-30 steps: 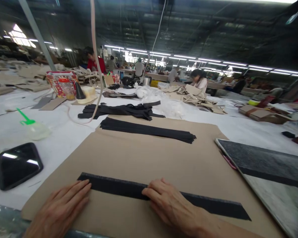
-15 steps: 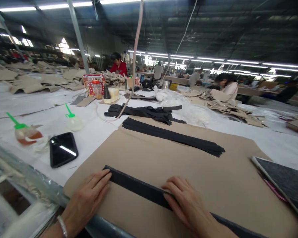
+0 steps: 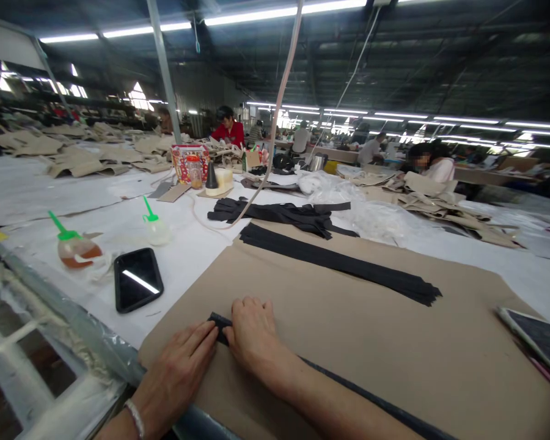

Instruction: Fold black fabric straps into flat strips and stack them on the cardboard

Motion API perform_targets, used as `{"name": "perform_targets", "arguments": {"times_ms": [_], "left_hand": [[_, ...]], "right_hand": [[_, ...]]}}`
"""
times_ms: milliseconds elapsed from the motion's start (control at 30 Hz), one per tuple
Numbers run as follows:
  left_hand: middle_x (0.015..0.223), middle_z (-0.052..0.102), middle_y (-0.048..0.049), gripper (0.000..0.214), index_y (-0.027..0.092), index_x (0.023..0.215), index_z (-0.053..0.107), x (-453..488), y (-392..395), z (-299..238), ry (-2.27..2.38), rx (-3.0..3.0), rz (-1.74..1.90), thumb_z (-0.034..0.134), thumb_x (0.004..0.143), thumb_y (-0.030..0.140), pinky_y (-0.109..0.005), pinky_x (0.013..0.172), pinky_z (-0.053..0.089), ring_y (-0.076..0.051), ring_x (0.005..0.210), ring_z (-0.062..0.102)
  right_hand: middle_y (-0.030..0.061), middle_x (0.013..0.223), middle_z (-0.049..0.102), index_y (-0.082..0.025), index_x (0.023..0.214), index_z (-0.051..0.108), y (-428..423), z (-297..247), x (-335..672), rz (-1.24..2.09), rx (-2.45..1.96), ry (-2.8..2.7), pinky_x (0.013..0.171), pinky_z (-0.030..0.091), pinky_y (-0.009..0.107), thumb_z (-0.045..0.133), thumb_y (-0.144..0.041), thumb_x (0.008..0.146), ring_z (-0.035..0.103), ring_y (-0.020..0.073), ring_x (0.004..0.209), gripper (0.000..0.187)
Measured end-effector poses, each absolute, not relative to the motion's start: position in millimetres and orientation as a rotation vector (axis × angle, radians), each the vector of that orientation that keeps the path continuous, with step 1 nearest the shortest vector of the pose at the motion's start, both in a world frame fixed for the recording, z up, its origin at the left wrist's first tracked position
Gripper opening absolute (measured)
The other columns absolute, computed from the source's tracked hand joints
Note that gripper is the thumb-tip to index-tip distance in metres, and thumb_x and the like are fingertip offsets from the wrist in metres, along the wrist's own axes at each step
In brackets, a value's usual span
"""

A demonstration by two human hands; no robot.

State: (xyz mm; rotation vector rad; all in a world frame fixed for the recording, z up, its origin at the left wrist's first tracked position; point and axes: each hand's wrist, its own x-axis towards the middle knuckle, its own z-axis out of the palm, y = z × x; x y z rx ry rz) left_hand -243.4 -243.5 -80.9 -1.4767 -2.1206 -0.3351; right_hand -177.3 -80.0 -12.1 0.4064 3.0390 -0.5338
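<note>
Pressing the end of the black strip [image 3: 219,320] onto the brown cardboard [image 3: 357,324], the left hand [image 3: 183,360] lies flat just beside the right hand [image 3: 251,333], whose curled fingers hide their hold; probably a flattening step, next needing even pressure rightward from the grip.

No text is legible; print on the red patterned box [image 3: 183,161] is blurred.

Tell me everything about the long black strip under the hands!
The black strip is long, narrow, flat and matte, like cloth or felt. It lies slantwise on the brown cardboard sheet. Its blunt end peeks out between the left hand, whose fingertips touch it, and the right hand, pressing on it. The right forearm hides much of the rest.
</note>
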Motion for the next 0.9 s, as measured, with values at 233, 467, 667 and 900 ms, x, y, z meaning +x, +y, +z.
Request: {"name": "perform_targets", "arguments": {"times_ms": [233, 467, 667, 900], "left_hand": [[0.117, 0.063, -0.0082, 0.034, 0.015, 0.118, 0.058, -242.9, -244.8, -81.0, -2.069, -1.494, -0.273, 0.040, 0.090, 0.016, -0.034, 0.093, 0.044, -0.020, 0.108, 0.055], [0.117, 0.064, -0.0076, 0.036, 0.015, 0.118, 0.058, -241.4, -245.1, -78.3, -2.023, -1.474, -0.164, 0.037, 0.089, 0.015, -0.034, 0.093, 0.042, -0.021, 0.111, 0.054], [0.117, 0.064, -0.0089, 0.037, 0.014, 0.118, 0.059, -241.6, -245.6, -77.3, -2.005, -1.483, -0.105, 0.040, 0.087, 0.013, -0.036, 0.094, 0.039, -0.023, 0.110, 0.054], [0.122, 0.062, -0.0063, 0.036, 0.015, 0.120, 0.057, -248.3, -247.5, -79.5, -2.029, -1.482, -0.050, 0.042, 0.088, 0.017, -0.036, 0.093, 0.039, -0.023, 0.113, 0.052]], "right_hand": [[0.0135, 0.095, 0.065, -0.014, 0.084, 0.063, -76.1, 2.9, -196.6, -0.616, 0.389, 2.869, 0.087, 0.039, 0.045, 0.053, -0.020, 0.076, 0.059, 0.0288, 0.095, 0.014], [0.0096, 0.093, 0.067, -0.017, 0.095, 0.061, -74.4, -4.8, -197.9, -0.687, 0.392, 2.891, 0.082, 0.039, 0.040, 0.049, -0.013, 0.071, 0.061, 0.0254, 0.091, 0.026], [0.0059, 0.086, 0.070, -0.021, 0.090, 0.065, -71.4, -7.4, -201.5, -0.736, 0.302, 2.857, 0.076, 0.039, 0.033, 0.051, -0.016, 0.072, 0.063, 0.0224, 0.084, 0.024], [0.0067, 0.091, 0.069, -0.019, 0.092, 0.066, -64.8, -12.3, -203.9, -0.734, 0.091, 2.969, 0.072, 0.040, 0.029, 0.050, -0.016, 0.074, 0.061, 0.0208, 0.087, 0.024]]}}
